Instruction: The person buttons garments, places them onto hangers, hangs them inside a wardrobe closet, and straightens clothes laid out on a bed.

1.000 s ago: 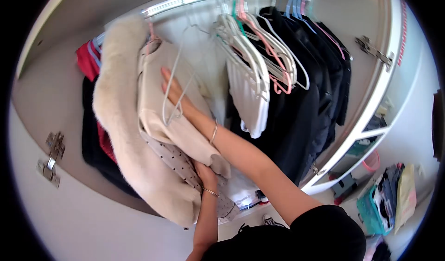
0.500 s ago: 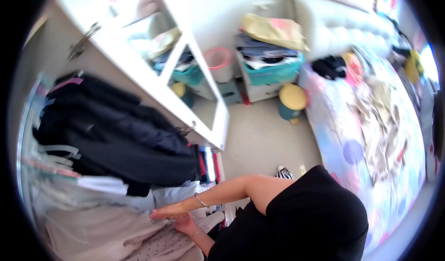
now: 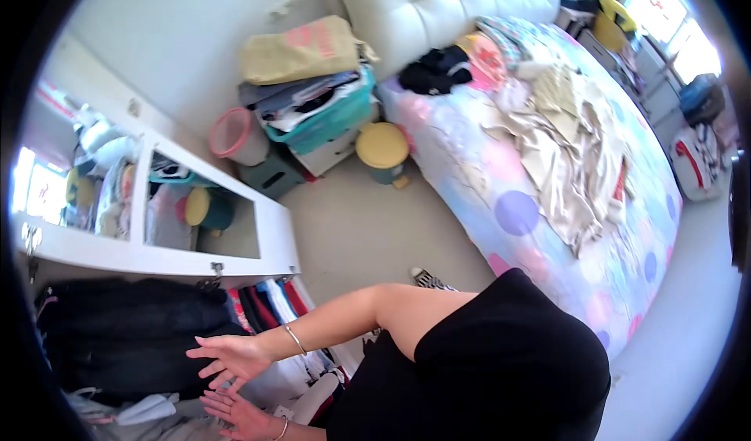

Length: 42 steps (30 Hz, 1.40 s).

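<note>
My right hand [image 3: 235, 356] is open, its fingers spread, in front of the dark hanging clothes [image 3: 117, 335] in the wardrobe. Just below it is my left hand [image 3: 244, 419], also open with fingers apart. Neither hand holds anything I can see. Pale garments [image 3: 149, 410] hang at the lower left, close to my left hand. Folded or stacked clothes [image 3: 270, 304] in red, white and blue stand on the wardrobe's inner side, past my right wrist.
An open mirrored wardrobe door [image 3: 274, 234] stands beyond the clothes. A teal basket [image 3: 332, 124] of clothes, a pink-rimmed bin [image 3: 238, 136] and a yellow-lidded bin [image 3: 382, 147] are by the wall. Cream satin clothing [image 3: 551, 155] lies on the bed [image 3: 461, 183].
My view has swung right, showing more of the bed. My hands, close together at the pale dotted garment before, have come away from it and spread their fingers.
</note>
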Motion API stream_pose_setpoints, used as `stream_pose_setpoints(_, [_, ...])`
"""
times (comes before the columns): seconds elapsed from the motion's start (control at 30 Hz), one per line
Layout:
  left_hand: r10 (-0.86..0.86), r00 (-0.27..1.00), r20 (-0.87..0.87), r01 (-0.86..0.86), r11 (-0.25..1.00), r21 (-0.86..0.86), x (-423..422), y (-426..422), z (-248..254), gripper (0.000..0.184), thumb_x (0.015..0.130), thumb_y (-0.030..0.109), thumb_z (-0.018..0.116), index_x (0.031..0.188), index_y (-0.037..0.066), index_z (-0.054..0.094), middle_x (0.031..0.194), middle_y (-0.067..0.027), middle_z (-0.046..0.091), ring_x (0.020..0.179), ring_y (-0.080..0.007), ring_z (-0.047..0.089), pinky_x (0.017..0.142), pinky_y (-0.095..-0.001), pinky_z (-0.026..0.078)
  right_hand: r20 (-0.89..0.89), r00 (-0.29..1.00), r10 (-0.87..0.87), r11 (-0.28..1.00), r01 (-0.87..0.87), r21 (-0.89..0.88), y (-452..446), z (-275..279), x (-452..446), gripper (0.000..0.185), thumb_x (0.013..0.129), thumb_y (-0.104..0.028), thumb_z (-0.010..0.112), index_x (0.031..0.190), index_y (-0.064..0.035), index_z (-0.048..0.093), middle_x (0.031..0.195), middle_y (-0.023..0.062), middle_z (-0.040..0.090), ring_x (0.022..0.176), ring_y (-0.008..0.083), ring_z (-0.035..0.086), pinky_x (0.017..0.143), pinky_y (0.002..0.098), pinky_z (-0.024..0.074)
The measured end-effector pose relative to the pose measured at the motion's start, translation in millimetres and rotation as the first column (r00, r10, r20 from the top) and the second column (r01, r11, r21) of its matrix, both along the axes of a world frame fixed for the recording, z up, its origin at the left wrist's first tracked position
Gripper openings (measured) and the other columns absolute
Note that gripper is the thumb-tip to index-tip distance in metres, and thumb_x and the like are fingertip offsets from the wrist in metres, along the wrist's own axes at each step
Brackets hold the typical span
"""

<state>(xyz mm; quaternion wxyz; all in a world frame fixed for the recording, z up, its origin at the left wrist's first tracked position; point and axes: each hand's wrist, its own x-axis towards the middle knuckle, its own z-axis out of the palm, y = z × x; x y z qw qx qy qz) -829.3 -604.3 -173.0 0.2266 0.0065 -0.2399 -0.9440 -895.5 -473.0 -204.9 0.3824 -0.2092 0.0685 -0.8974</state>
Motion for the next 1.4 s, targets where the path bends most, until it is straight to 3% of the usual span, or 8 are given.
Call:
stream_pose_setpoints(0.33, [-0.385,0.922,-0.03,0.386,0.922,0.03,-36.4,93.1,-19.6,0.061,0.09,0.036,0.041,0.138,0.0,0.027,0.147,-0.0175,0.021,0.134,-0.0325,0.023,0.111,-0.0482,0.017,0.043,0.95,-0.309,0.949,0.311,-0.051,126.3,-22.6,24.4,0.083,0.078,-0.073,0.042,0.145,-0.0327,0.014,0.141,0.0089,0.027,0.125,0.0286,0.035,0.101,0.0511,0.0287])
stream_pose_setpoints(0.53, [-0.785,0.578,-0.222,0.813,0.577,0.077,-102.7,123.2,-37.5,0.064,0.088,0.032,0.047,0.139,0.001,0.025,0.145,-0.0161,0.028,0.132,-0.0295,0.028,0.109,-0.0432,0.022,0.067,0.856,-0.513,0.857,0.515,-0.026,161.4,-20.0,23.6,0.079,0.08,-0.072,0.04,0.145,-0.0327,0.016,0.151,0.0119,0.007,0.13,0.0286,0.031,0.101,0.0477,0.0301])
stream_pose_setpoints(0.73, [-0.901,0.298,-0.314,0.953,0.264,0.146,-130.5,145.0,-48.0,0.062,0.087,0.028,0.05,0.138,0.0,0.027,0.142,-0.0155,0.032,0.13,-0.0306,0.031,0.108,-0.0466,0.022,0.045,0.737,-0.675,0.735,0.676,-0.046,163.0,-21.5,32.2,0.076,0.082,-0.07,0.037,0.145,-0.0332,0.014,0.152,0.0135,0.005,0.136,0.0315,0.022,0.107,0.0514,0.0186])
stream_pose_setpoints(0.87, [-0.925,0.252,-0.283,0.966,0.22,0.139,-131.2,151.0,-50.7,0.061,0.086,0.026,0.051,0.138,0.002,0.03,0.142,-0.0136,0.033,0.13,-0.0294,0.032,0.106,-0.0488,0.024,0.107,0.714,-0.692,0.716,0.698,-0.027,166.5,-29.6,44.6,0.075,0.082,-0.069,0.04,0.144,-0.0327,0.018,0.152,0.0125,0.007,0.135,0.0312,0.024,0.107,0.0509,0.0188])
stream_pose_setpoints(1.07, [-0.887,0.37,-0.277,0.929,0.357,0.1,-115.8,144.9,-37.3,0.059,0.089,0.032,0.05,0.136,0.002,0.032,0.141,-0.013,0.035,0.128,-0.0273,0.035,0.104,-0.0487,0.027,0.1,0.802,-0.589,0.799,0.597,-0.075,168.1,-23.3,35.8,0.069,0.083,-0.065,0.044,0.141,-0.0311,0.028,0.148,0.0101,0.018,0.133,0.0286,0.027,0.102,0.0473,0.0298])
stream_pose_setpoints(1.2, [-0.834,0.47,-0.29,0.875,0.484,0.026,-85.6,133.8,-1.8,0.052,0.087,0.036,0.05,0.131,0.008,0.043,0.133,-0.0104,0.046,0.122,-0.0253,0.041,0.098,-0.0504,0.033,0.132,0.875,-0.465,0.871,0.479,-0.111,162.5,7.5,31.7,0.06,0.088,-0.049,0.046,0.14,-0.0228,0.031,0.143,0.0134,0.032,0.129,0.0308,0.035,0.102,0.0497,0.0316])
stream_pose_setpoints(1.27, [-0.71,0.663,-0.236,0.745,0.656,0.12,-72.2,115.2,11.4,0.051,0.085,0.037,0.052,0.126,0.008,0.049,0.13,-0.0091,0.048,0.117,-0.0239,0.044,0.096,-0.0458,0.037,0.129,0.92,-0.371,0.923,0.38,-0.057,150.4,25.6,25.8,0.058,0.087,-0.048,0.048,0.137,-0.0209,0.037,0.143,0.0145,0.032,0.129,0.0323,0.035,0.104,0.0512,0.0287])
stream_pose_setpoints(1.4, [-0.49,0.819,-0.299,0.551,0.817,0.172,-16.5,72.8,30.0,0.051,0.089,0.04,0.048,0.129,0.008,0.046,0.131,-0.0077,0.049,0.119,-0.0219,0.046,0.101,-0.0407,0.034,-0.016,0.978,-0.207,0.978,0.207,0.015,119.8,47.4,33.3,0.059,0.089,-0.055,0.042,0.138,-0.0216,0.036,0.142,0.0134,0.034,0.129,0.0311,0.036,0.102,0.052,0.0318])
